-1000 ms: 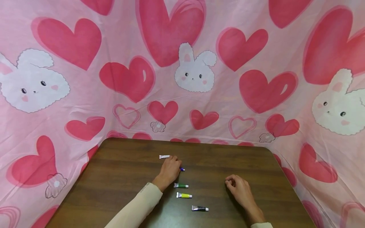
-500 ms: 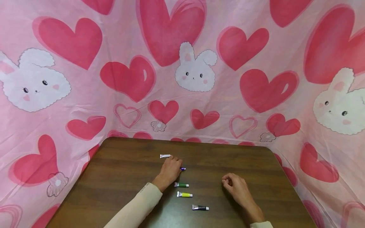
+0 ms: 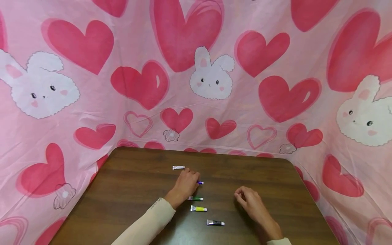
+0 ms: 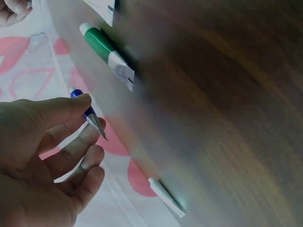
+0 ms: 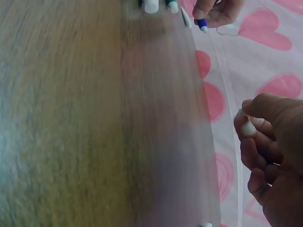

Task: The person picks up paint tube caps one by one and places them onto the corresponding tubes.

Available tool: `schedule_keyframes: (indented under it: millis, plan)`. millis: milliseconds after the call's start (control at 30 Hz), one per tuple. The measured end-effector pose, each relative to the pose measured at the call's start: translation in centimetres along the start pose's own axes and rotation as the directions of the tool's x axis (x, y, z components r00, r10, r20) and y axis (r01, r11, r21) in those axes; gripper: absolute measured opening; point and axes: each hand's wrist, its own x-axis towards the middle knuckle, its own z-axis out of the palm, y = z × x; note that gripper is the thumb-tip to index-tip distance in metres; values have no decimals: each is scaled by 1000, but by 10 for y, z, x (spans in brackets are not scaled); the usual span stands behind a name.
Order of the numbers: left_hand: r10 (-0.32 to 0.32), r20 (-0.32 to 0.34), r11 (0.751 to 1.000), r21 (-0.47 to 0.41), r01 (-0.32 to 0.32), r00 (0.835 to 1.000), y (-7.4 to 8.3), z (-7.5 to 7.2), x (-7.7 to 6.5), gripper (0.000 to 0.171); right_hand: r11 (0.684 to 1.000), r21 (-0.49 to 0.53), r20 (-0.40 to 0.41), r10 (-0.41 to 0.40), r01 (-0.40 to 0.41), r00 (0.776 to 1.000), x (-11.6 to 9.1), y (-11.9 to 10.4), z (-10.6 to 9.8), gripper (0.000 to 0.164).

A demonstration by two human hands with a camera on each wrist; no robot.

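Thumb and fingertips of my left hand (image 3: 185, 183) pinch a small blue paint tube (image 4: 89, 111); its white cap points right in the head view. The hand covers the tube's rear part there. Just beyond my left fingers lies a white paint tube (image 3: 178, 167). Nearer to me are a green paint tube (image 3: 197, 198), partly behind the left hand, a yellow one (image 3: 198, 209) and a black one (image 3: 215, 223). To their right, my right hand (image 3: 252, 204) is loosely curled, thumb and index tips close together. In the right wrist view nothing shows held in it.
The brown wooden table (image 3: 137, 190) has rounded far corners. A pink cloth (image 3: 208, 112) printed with hearts and rabbits hangs around its far and side edges.
My left hand has shifted slightly right with the blue paint tube, uncovering the white tube's cap end. My right hand has come a little to the left. The other tubes stay put.
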Motion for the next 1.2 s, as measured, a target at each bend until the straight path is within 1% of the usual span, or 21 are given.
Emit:
schedule_keyframes:
  millis: [167, 333, 400, 500, 700, 800, 900, 1000, 1200]
  plan:
    - [9, 10, 999, -36, -9, 1000, 5, -4, -4, 17, 1000, 26, 23, 1, -1, 1000, -2, -5, -1, 11]
    - [42, -28, 998, -53, -43, 999, 10, -7, -8, 17, 999, -4, 31, -44, 44, 999, -4, -8, -2, 13]
    - [57, -49, 997, -53, -59, 997, 12, -8, -9, 18, 997, -18, 23, -73, 73, 997, -4, -9, -1, 15]
    - [73, -72, 996, -53, -77, 995, 16, -9, -11, 18, 995, -18, 10, -95, 95, 995, -4, -10, -1, 18]
    - [88, -90, 994, -54, -93, 992, 20, -13, -13, 19, 992, -8, -8, -123, 123, 992, -5, -14, 0, 15]
    - [96, -87, 993, -56, -101, 992, 22, -15, -14, 20, 984, -5, -43, -180, 180, 983, -6, -15, 1, 19]
    - [104, -92, 993, -48, -108, 990, 24, -16, -15, 20, 968, -25, -92, -250, 249, 964, -6, -16, 4, 23]
    - [111, -98, 993, -41, -115, 989, 26, -17, -16, 20, 956, -49, -126, -293, 290, 948, -7, -17, 5, 23]
    - [115, -96, 992, -46, -120, 989, 30, -21, -19, 19, 955, -47, -135, -297, 294, 945, -7, -20, 7, 19]
